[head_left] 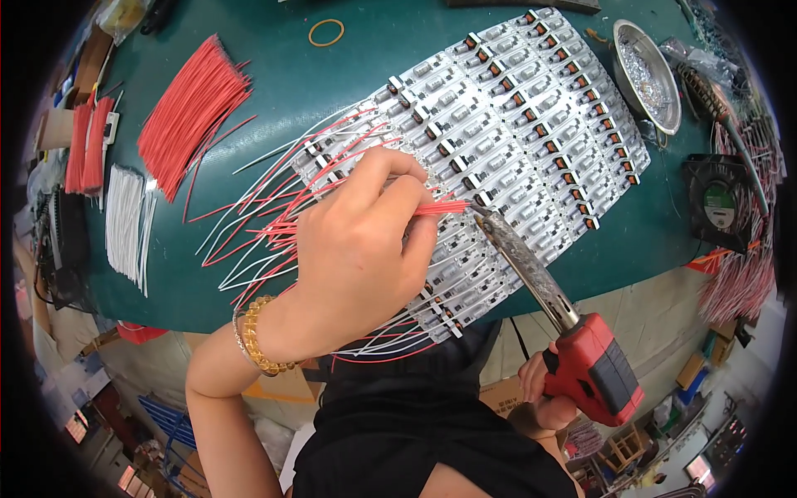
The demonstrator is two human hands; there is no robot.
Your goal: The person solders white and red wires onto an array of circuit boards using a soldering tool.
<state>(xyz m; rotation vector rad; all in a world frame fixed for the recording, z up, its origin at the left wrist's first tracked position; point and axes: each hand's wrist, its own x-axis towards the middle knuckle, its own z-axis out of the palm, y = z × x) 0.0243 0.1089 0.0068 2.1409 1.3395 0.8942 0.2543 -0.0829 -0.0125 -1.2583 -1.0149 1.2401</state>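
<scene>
My left hand [357, 249] is closed around a small bundle of red wires [446, 207], whose ends stick out to the right past my fingertips. It hangs over a large panel of white circuit boards [531, 133] carrying rows of small parts. My right hand [541, 390] grips a red and black soldering gun [596, 365]. The iron's dark tip touches or nearly touches the ends of the red wires; which of the two I cannot tell. Red and white wires [249, 224] trail off the panel's left side, partly hidden behind my left hand and wrist.
On the green table [274, 75] lie a pile of red wires [195, 112], a bundle of white wires [126, 220] and a rubber band [326, 32]. A metal bowl [656, 79] and a black fan [718, 203] stand at the right. The table's near edge curves below the panel.
</scene>
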